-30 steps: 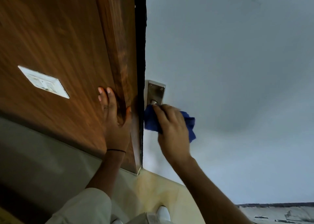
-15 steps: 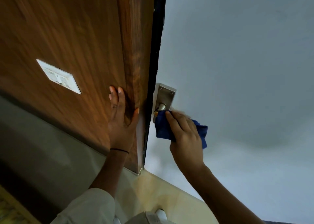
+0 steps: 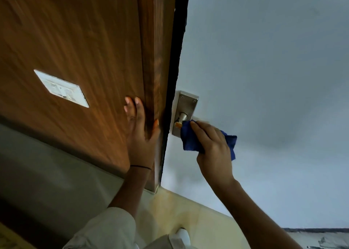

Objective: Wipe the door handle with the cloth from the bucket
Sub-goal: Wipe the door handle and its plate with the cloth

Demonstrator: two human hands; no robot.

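A metal door handle (image 3: 181,117) juts from a silver backplate (image 3: 186,105) on the pale grey door (image 3: 264,78). My right hand (image 3: 211,144) grips a blue cloth (image 3: 190,141) bunched around the lever, covering most of it; only the handle's neck and a small tip show. My left hand (image 3: 139,133) lies flat with fingers spread against the brown wooden frame (image 3: 151,59), just left of the door's dark edge. The bucket is out of view.
A white switch plate (image 3: 61,88) sits on the wooden panel to the left. Below lie a beige floor (image 3: 188,214) and my white shoe (image 3: 182,235). A grey wall band runs along the lower left.
The view has shifted, so the handle and hands appear further right. My right hand has slid the cloth lower along the lever, baring more of the handle's neck. The left hand stays on the frame.
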